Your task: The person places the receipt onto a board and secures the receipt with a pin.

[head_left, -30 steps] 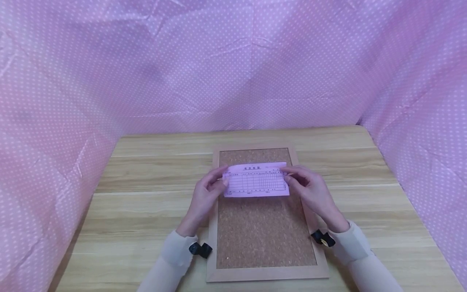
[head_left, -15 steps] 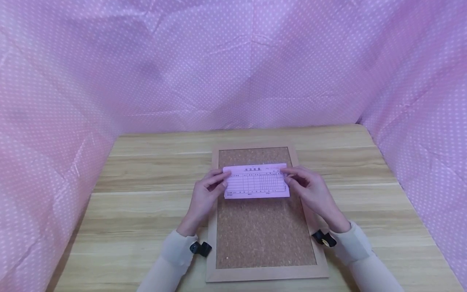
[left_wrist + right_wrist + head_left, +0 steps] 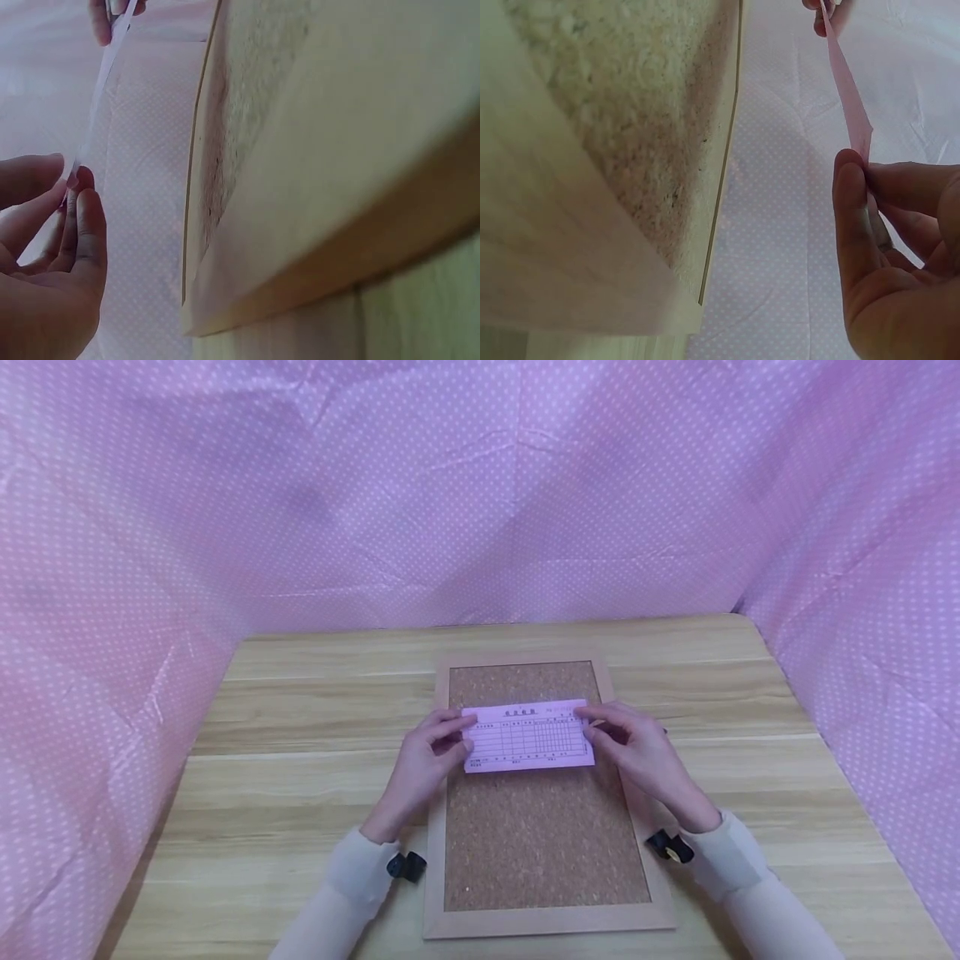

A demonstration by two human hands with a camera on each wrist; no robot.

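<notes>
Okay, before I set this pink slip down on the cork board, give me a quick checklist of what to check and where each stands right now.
1. Left hand pinches the left end of the pink slip: ok.
2. Right hand pinches the right end: ok.
3. Slip stretched flat between the hands, no sag: ok in the wrist views.
4. Slip sits over the cork board, inside its wooden frame: ok.
5. Slip already touching the cork: not ok; the wrist views show it held clear of the board.
6. Pins or tacks ready to fix it: cannot tell, none show on the table.
</notes>
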